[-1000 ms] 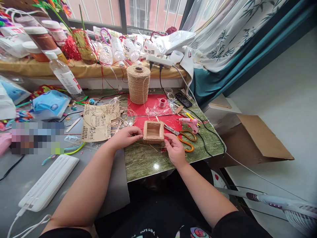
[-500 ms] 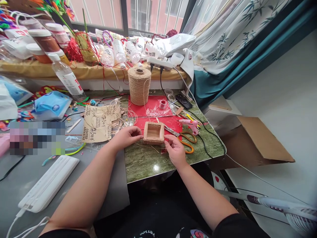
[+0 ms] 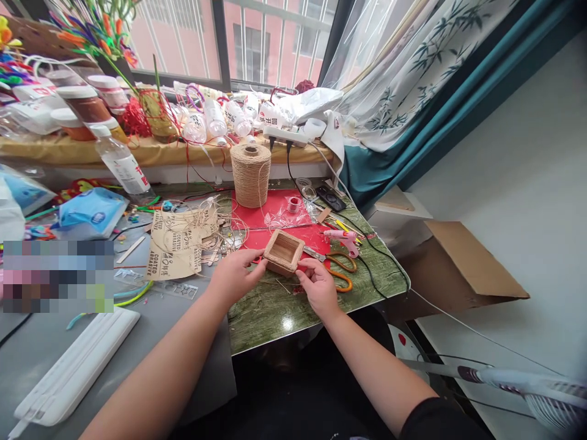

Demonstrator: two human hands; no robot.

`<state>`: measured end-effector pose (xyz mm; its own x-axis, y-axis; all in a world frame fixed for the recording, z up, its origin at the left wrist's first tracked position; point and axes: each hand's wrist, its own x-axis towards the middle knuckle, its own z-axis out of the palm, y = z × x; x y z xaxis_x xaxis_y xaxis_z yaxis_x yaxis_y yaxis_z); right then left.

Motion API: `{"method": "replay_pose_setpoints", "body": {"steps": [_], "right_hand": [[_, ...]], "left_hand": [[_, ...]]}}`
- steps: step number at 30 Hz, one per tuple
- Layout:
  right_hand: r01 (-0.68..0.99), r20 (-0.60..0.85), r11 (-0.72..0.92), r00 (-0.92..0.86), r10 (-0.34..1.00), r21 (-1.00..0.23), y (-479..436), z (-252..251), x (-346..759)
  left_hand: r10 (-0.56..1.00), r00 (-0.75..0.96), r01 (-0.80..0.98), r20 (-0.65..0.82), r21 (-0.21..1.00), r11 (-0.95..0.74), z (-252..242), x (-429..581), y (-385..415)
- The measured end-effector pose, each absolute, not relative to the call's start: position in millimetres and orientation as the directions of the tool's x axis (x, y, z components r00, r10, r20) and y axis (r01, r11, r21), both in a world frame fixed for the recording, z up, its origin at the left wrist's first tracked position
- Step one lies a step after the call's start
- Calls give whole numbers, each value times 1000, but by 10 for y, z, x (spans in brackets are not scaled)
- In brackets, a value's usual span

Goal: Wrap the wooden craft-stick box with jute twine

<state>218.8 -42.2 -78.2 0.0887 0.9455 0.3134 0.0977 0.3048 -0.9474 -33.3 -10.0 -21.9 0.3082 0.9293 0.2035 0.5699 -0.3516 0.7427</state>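
Note:
A small square box (image 3: 284,266) wrapped in brown twine, its hollow side facing up, is held between my two hands above the table. My left hand (image 3: 238,272) pinches its left corner with thumb and fingers. At the right lower corner, my right hand (image 3: 317,282) grips it the same way. The box is turned slightly, one corner pointing toward me. Scissors (image 3: 340,263) with orange handles lie just right of my right hand, their blades partly hidden. Behind the box stands a large spool of twine (image 3: 251,177).
A pink glue gun (image 3: 345,239) and its black cable lie to the right. Sandpaper sheets (image 3: 172,247) and loose twine lie left. A white power strip (image 3: 77,366) rests on the grey surface. An open cardboard box (image 3: 472,256) stands beyond the table's right edge.
The twine-wrapped box has been rotated from square-on to angled, and my left hand has come round its left corner. The camera view has also shifted a little.

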Motion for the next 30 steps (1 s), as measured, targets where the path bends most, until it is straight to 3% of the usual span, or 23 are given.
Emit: {"method": "replay_pose_setpoints", "body": {"steps": [3,15,22,30], "right_hand": [[138,304,290,96,948,-947,-422,-742,2144],[179,346,338,14,938,-924,-167,-557,1642],[278,381,422,-192,905,-863,11,-155,1785],[333,439,496,-233,868,-802,-20,95,1958]], "left_hand": [[898,315,624,307,647,-439,-225,-218,-144],[910,54,612,411,706,-355,-541,-207,37],[974,-27,465,226,865,-188,-388,-556,183],[973,16,333,232,916,-224,-353,-709,214]]}}
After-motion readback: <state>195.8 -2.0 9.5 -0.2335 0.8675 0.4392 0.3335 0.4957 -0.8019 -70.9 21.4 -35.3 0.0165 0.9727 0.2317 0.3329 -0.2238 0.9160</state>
